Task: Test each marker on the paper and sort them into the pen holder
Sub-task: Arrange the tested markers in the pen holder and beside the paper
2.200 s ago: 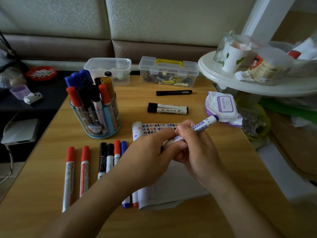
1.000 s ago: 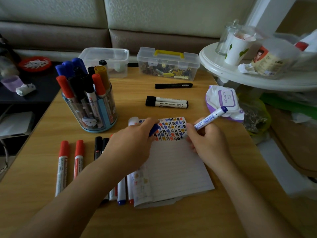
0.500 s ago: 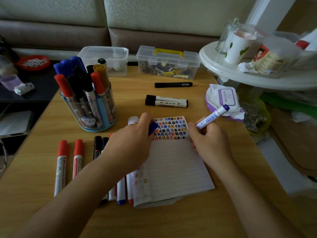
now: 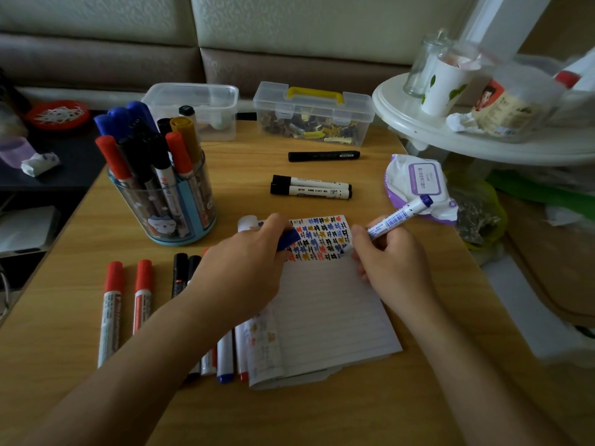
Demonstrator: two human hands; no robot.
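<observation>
My right hand (image 4: pixel 391 263) grips a blue whiteboard marker (image 4: pixel 397 216) with its tip down on the lined paper (image 4: pixel 328 313), at the right end of a band of coloured test marks (image 4: pixel 320 238). My left hand (image 4: pixel 240 272) rests on the paper's left side and pinches the marker's blue cap (image 4: pixel 287 240). A clear pen holder (image 4: pixel 167 201) full of red, blue and black markers stands at the left. Two red markers (image 4: pixel 111 309) and several more lie in a row, partly under my left arm. Three black markers (image 4: pixel 310 187) lie beyond the paper.
Two clear plastic boxes (image 4: pixel 314 115) stand at the table's far edge. A wet-wipe pack (image 4: pixel 418 185) lies at the right edge beside a white round side table (image 4: pixel 450 136) crowded with cups and jars. A sofa runs behind.
The cap came off the blue marker and stayed in my left hand. My right hand lowered the marker to the paper and its tip has crept slightly along the marks.
</observation>
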